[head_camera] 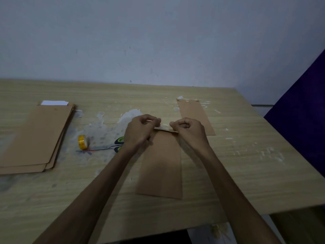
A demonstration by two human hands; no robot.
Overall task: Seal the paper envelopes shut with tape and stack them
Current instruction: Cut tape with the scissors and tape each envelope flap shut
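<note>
Lying flat at the table's [246, 173] middle, the brown envelope [161, 166] has both hands at its far end: left hand [140, 131] and right hand [189, 130] each pinch the tape strip [164, 128] stretched across its flap. A stack of envelopes [35, 136] lies left, white paper [54, 103] showing at its top; 1 envelope [195, 117] lies right.

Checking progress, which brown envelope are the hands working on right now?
The middle envelope, lying straight ahead; both hands pinch tape at its top edge. The right envelope and left stack lie untouched.
</note>
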